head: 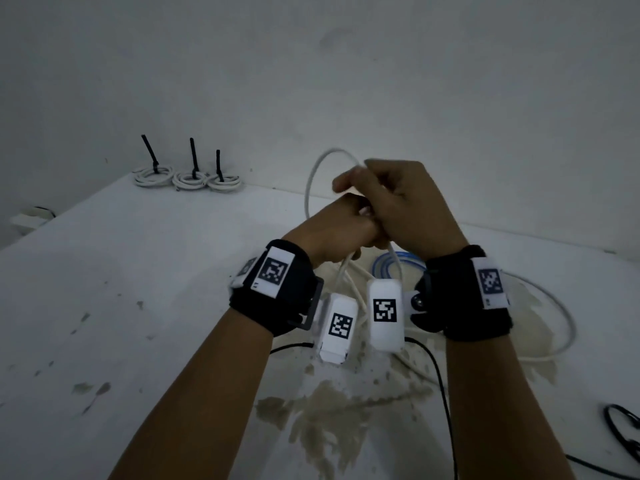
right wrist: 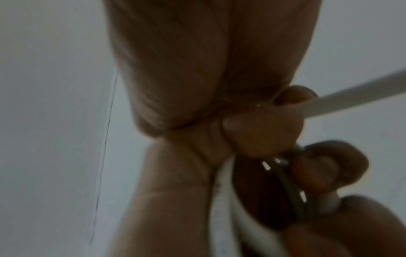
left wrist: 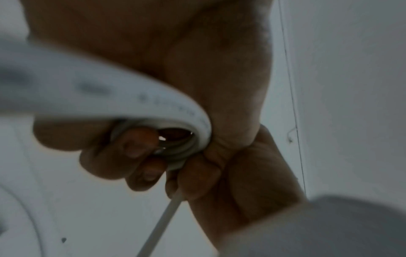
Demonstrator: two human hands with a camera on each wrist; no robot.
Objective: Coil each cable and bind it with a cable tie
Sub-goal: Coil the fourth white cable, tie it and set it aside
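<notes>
Both hands meet above the middle of the white table (head: 138,271). My left hand (head: 341,225) grips a small coil of white cable (left wrist: 184,149), its fingers curled round the turns. My right hand (head: 391,199) pinches the same white cable (head: 313,174), which arcs up in a loop above the hands. In the right wrist view the cable (right wrist: 351,99) runs off to the right from between thumb and fingers. The rest of the white cable (head: 561,317) trails loose over the table to the right. Three white coils (head: 188,178) bound with black ties (head: 194,157) lie at the back left.
A blue cable (head: 394,261) lies coiled on the table beneath the hands. Thin black leads (head: 440,379) run from the wrist cameras toward the front edge. More black cable (head: 623,431) lies at the far right. The wall stands close behind the table.
</notes>
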